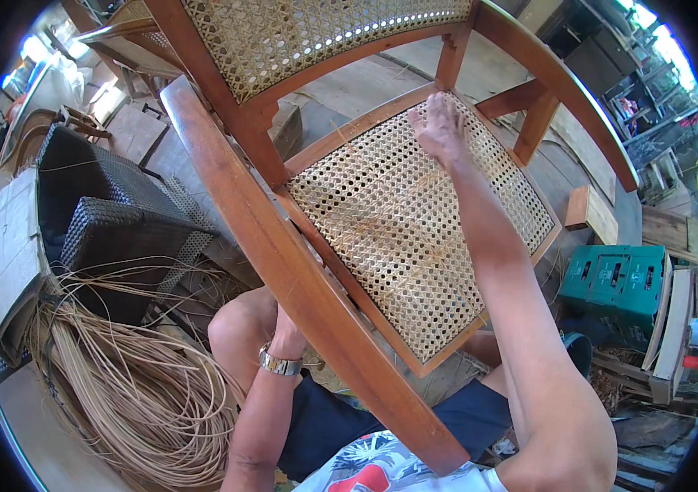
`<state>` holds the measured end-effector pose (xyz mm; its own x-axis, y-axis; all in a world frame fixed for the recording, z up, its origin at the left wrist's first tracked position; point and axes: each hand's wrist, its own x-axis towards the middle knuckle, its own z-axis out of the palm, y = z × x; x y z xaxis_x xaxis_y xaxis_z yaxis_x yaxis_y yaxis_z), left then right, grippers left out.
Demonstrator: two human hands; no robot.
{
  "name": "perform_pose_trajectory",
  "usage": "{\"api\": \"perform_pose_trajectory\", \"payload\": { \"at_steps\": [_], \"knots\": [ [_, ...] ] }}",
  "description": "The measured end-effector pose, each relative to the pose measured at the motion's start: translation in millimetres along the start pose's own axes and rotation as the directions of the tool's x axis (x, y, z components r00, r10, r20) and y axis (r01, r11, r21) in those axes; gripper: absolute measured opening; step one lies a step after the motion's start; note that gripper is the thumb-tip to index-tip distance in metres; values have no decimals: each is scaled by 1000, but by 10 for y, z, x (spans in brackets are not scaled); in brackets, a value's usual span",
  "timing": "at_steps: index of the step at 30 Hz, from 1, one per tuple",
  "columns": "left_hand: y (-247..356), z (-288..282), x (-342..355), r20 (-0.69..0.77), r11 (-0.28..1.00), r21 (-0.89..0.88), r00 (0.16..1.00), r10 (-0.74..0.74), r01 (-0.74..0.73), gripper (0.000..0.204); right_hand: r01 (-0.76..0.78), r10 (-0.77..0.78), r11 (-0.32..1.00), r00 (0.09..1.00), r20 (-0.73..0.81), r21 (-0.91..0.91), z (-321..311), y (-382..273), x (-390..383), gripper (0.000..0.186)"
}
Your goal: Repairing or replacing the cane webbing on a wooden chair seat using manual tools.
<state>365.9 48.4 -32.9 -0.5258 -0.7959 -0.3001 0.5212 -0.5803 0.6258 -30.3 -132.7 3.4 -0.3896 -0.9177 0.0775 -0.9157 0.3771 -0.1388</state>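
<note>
A wooden armchair (255, 221) with woven cane in its back (316, 41) and seat (390, 213) stands tilted in front of me. My right hand (441, 135) rests on the seat's far end, close to the frame's corner, its fingers stretched out over the cane with nothing in them. Below the long left armrest, my left hand (286, 334) reaches in behind the wood. Only its wrist side shows, above a metal watch (280, 362); the armrest hides the fingers. Some loose strands lie on the cane.
At the left lies a big bundle of loose cane strands (136, 394), below dark woven furniture (127, 221). A green crate (614, 283) stands at the right, near a wood block (592, 215). More wooden chairs (123, 41) are at the far left.
</note>
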Motion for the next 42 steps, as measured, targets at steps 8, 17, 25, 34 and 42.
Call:
{"api": "perform_pose_trajectory", "payload": {
  "at_steps": [8,17,25,34,42],
  "knots": [
    [94,4,-37,120,999,-29,992,-33,37,40,191,-198,979,974,110,76,243,-1613,-509,87],
    [-73,-124,49,18,997,-55,998,-55,56,41,603,-593,796,793,-141,42,283,-2161,-177,48],
    [-130,-155,49,3,992,-89,996,-94,94,42,154,-43,877,969,-244,455,-8,-1087,492,73],
    [-165,-190,91,-15,987,-112,993,-119,117,44,-151,157,987,980,124,-55,4,-165,531,84],
    [-120,-184,144,-26,984,-138,992,-121,116,45,229,-227,974,965,132,2,183,-1039,-514,85]
  ]
}}
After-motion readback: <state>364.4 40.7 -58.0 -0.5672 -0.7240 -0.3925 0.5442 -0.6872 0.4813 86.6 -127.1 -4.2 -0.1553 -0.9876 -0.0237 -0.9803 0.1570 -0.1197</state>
